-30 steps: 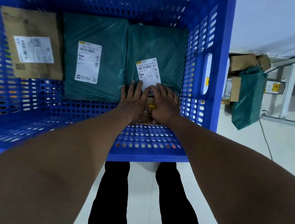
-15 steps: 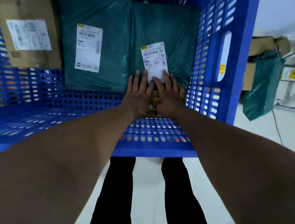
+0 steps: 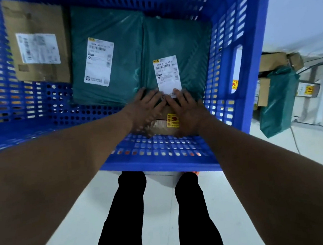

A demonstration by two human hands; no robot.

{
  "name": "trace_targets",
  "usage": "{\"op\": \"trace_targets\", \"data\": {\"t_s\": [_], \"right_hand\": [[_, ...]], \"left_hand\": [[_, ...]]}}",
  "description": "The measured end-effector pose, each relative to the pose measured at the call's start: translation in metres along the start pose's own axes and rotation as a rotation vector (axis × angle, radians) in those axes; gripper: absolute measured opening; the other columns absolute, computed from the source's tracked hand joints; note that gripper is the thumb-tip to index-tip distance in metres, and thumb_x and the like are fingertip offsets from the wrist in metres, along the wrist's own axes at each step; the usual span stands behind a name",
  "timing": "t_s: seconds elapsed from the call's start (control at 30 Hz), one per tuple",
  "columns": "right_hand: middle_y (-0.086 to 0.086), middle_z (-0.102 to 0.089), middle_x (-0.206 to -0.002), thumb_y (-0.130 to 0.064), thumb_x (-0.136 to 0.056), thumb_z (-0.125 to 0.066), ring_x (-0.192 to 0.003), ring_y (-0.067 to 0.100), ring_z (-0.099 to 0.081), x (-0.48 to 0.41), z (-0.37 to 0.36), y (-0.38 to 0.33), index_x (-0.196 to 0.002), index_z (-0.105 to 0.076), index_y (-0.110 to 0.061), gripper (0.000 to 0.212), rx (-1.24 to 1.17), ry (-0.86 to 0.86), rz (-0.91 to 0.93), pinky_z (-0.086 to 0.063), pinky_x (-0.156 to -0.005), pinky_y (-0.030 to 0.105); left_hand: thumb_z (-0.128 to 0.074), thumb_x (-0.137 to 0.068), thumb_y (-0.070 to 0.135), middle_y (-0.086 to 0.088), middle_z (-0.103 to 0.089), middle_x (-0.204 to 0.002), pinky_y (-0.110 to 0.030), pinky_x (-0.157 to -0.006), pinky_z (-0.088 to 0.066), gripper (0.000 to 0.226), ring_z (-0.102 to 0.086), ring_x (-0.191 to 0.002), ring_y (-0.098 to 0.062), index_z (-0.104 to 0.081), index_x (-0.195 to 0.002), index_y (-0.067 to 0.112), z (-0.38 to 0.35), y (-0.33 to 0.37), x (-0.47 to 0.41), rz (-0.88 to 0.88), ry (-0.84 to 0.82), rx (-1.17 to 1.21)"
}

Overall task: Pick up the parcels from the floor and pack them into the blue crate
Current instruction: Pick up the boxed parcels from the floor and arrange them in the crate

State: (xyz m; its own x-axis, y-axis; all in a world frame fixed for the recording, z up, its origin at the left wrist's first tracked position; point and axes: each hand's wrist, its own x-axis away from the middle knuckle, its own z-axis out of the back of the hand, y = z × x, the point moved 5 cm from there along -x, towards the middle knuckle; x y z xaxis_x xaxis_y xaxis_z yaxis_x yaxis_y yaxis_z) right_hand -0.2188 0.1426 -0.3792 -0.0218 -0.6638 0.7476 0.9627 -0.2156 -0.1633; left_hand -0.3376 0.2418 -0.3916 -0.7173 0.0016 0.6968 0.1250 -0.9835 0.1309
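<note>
Both arms reach down into the blue crate (image 3: 252, 59). A small brown box (image 3: 163, 125) with a yellow sticker lies at the crate's near right corner. My left hand (image 3: 146, 110) and my right hand (image 3: 187, 110) lie over it with fingers spread and fairly straight, fingertips at the near edge of a green parcel (image 3: 177, 48) with a white label. A second green parcel (image 3: 109, 54) lies to its left, and a brown cardboard parcel (image 3: 36, 41) sits at the far left.
Outside the crate on the right, a green bag (image 3: 278, 100) and brown boxes (image 3: 272, 61) are piled by a white frame. My legs in black trousers (image 3: 125, 213) stand on the pale floor (image 3: 276, 145) just before the crate's near wall.
Both hands have slid slightly back from the green parcel's label, spreading apart and uncovering more of the small brown box with its yellow sticker. The view has shifted a little.
</note>
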Motion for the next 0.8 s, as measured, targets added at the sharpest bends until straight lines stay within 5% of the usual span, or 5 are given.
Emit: {"op": "trace_targets", "data": {"t_s": [0.1,0.27,0.5,0.63,0.8], "right_hand": [[0.012,-0.024,-0.158,-0.065,-0.070,-0.077,-0.141,0.033,-0.028,0.003,0.006,-0.013,-0.160,0.008,-0.017,0.134,0.148,0.052,0.041,-0.046,-0.098,0.056],[0.016,-0.042,-0.145,-0.061,-0.080,-0.071,-0.128,0.035,-0.043,0.009,0.007,-0.017,-0.160,0.007,-0.010,0.123,0.164,0.050,0.043,-0.049,-0.092,0.054],[0.013,-0.042,-0.143,-0.051,-0.076,-0.077,-0.127,0.033,-0.043,0.006,0.006,-0.023,-0.159,0.002,-0.006,0.123,0.117,0.040,-0.019,-0.044,-0.098,0.059],[0.011,-0.048,-0.136,-0.045,-0.070,-0.083,-0.123,0.031,-0.046,0.006,0.008,-0.026,-0.151,-0.023,-0.004,0.109,0.102,0.023,-0.029,-0.046,-0.098,0.051],[0.010,-0.052,-0.129,-0.045,-0.064,-0.088,-0.120,0.031,-0.050,0.005,0.015,-0.024,-0.135,-0.039,-0.009,0.093,0.070,0.022,-0.005,-0.048,-0.090,0.047]], "left_hand": [[-0.063,-0.087,0.067,-0.024,-0.007,-0.167,-0.052,-0.125,-0.017,0.118,-0.012,-0.155,-0.039,-0.002,-0.160,-0.003,-0.001,0.008,0.005,-0.076,0.034,-0.060],[-0.077,-0.076,0.064,-0.020,-0.033,-0.156,-0.046,-0.115,-0.035,0.123,-0.037,-0.138,-0.035,-0.017,-0.157,-0.006,0.002,0.007,0.004,-0.149,0.103,0.051],[-0.076,-0.079,0.059,-0.017,-0.032,-0.154,-0.041,-0.113,-0.036,0.120,-0.038,-0.136,-0.032,-0.011,-0.158,-0.004,0.005,0.014,0.006,-0.097,0.080,0.059],[-0.070,-0.091,0.042,-0.019,-0.043,-0.144,-0.044,-0.104,-0.047,0.091,-0.044,-0.126,-0.033,-0.024,-0.154,-0.006,0.009,0.011,-0.005,-0.119,0.081,0.176],[-0.086,-0.064,0.068,-0.016,-0.044,-0.141,-0.044,-0.103,-0.049,0.126,-0.046,-0.122,-0.030,-0.031,-0.153,-0.002,0.004,0.000,-0.007,-0.177,0.139,0.235]]}}
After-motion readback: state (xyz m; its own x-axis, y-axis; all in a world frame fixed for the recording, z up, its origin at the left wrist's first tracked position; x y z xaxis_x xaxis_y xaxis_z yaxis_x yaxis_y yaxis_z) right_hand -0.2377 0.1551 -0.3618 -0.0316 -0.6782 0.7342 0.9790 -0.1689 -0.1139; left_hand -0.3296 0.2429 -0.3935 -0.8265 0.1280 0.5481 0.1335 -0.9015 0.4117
